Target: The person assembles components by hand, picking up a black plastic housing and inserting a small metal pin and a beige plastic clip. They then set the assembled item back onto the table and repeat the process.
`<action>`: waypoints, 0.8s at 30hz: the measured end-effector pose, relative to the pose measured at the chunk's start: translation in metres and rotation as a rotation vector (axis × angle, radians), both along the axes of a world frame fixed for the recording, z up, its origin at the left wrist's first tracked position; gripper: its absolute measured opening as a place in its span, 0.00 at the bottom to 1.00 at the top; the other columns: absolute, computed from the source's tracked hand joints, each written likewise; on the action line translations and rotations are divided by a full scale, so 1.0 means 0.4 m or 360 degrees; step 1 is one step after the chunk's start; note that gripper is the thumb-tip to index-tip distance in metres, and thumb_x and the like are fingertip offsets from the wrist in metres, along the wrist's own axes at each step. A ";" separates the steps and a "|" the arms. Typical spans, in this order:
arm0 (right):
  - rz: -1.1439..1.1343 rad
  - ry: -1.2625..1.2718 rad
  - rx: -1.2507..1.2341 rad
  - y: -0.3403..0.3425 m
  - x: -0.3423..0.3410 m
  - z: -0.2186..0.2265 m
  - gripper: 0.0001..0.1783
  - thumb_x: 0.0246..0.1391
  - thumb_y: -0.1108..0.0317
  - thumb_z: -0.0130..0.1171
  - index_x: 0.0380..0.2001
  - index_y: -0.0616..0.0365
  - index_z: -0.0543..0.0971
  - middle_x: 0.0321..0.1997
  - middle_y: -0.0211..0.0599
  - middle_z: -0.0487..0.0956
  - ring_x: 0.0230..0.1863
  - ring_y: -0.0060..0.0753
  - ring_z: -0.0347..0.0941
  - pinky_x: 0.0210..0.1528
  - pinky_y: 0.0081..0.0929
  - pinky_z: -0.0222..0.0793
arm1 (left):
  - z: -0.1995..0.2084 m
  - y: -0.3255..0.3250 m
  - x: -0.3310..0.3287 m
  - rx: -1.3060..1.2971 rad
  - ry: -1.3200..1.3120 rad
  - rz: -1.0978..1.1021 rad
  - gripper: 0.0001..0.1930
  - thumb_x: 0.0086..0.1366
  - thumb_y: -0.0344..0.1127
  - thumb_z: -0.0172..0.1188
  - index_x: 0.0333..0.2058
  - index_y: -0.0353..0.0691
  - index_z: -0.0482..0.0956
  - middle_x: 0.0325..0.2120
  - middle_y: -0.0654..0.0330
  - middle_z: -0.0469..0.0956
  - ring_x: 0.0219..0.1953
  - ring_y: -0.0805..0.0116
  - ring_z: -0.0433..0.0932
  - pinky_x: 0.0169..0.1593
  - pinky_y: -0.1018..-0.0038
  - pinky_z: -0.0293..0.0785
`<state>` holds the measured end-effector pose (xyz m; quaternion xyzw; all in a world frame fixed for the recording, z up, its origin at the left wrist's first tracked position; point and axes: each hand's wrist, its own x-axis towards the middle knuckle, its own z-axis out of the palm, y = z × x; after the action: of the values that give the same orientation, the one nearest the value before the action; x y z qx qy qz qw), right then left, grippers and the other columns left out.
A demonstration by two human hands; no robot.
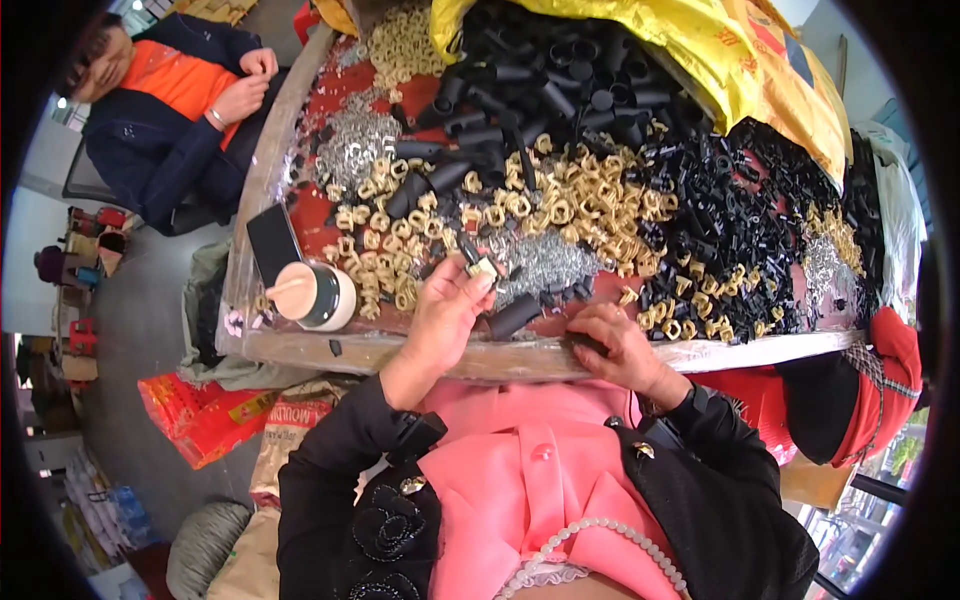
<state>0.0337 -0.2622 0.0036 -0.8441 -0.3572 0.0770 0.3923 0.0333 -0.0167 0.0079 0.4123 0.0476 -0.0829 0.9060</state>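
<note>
My left hand (pixel 447 310) is raised over the near edge of the table, thumb and fingers pinching a small gold plastic part with a black piece (pixel 482 268) against it. At the table's edge my right hand (pixel 617 346) lies with its fingers curled down; whatever they close on is hidden. Between the hands lies a black plastic tube (pixel 513 316). Just beyond it spreads a heap of small silver metal pieces (pixel 548 266). Gold ring-shaped clips (pixel 600 195) are piled behind that, with more gold clips (pixel 385 262) beyond my left hand.
A jar with a pale lid (pixel 325 297) and a dark phone (pixel 273 243) occupy the left corner. Black tubes (pixel 555 95) heap at the back beneath a yellow sack (pixel 640 30). Small black parts (pixel 725 210) cover the right. Another person (pixel 175 120) sits at left; a red sleeve (pixel 890 385) shows at right.
</note>
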 end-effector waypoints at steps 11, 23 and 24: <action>-0.0067 -0.0085 -0.0078 0.013 0.011 -0.017 0.18 0.37 0.73 0.58 0.37 0.60 0.71 0.34 0.41 0.70 0.35 0.44 0.66 0.36 0.33 0.63 | -0.009 0.027 -0.040 -0.0090 0.0166 -0.0062 0.17 0.59 0.30 0.49 0.48 0.35 0.64 0.35 0.56 0.72 0.33 0.72 0.73 0.37 0.80 0.72; -0.0088 -0.0057 -0.0142 0.065 0.049 -0.015 0.18 0.40 0.72 0.56 0.39 0.61 0.69 0.28 0.44 0.70 0.28 0.46 0.68 0.29 0.34 0.65 | -0.023 0.030 -0.086 0.0351 0.0067 -0.0593 0.17 0.59 0.30 0.50 0.47 0.34 0.66 0.36 0.60 0.73 0.38 0.77 0.71 0.43 0.81 0.66; -0.0066 -0.0118 -0.0145 0.066 0.052 -0.021 0.17 0.40 0.70 0.55 0.38 0.59 0.69 0.28 0.44 0.70 0.28 0.48 0.68 0.28 0.37 0.65 | -0.023 0.022 -0.087 0.0361 0.0086 -0.0674 0.17 0.59 0.30 0.50 0.48 0.34 0.65 0.37 0.58 0.73 0.40 0.75 0.71 0.45 0.80 0.65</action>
<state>0.0546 -0.2356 -0.0047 -0.8706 -0.3502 0.0537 0.3414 -0.0014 -0.0077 -0.0011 0.5097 -0.0069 -0.2763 0.8147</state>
